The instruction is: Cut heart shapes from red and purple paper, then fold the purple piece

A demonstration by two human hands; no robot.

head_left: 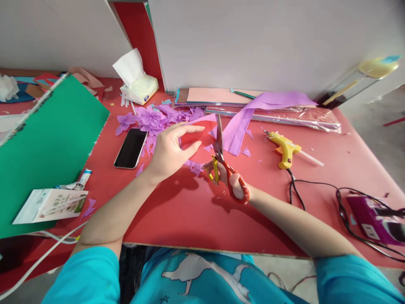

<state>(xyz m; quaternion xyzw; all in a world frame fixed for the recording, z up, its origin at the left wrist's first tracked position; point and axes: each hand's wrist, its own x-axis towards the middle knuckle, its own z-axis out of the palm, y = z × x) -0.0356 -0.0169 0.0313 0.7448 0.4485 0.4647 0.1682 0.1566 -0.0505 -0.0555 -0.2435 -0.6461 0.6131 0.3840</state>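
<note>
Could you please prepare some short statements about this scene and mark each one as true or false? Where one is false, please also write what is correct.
1. The right hand holds the scissors. True.
2. The left hand is nearer to the phone than the right hand is. True.
3. The phone shows a bright picture on its screen. False: the screen is dark.
4. A white tissue sticks up from the tissue box. True.
5. The tissue box is to the right of the scissors. False: it is to the left.
6. The table is green. False: its top is red.
</note>
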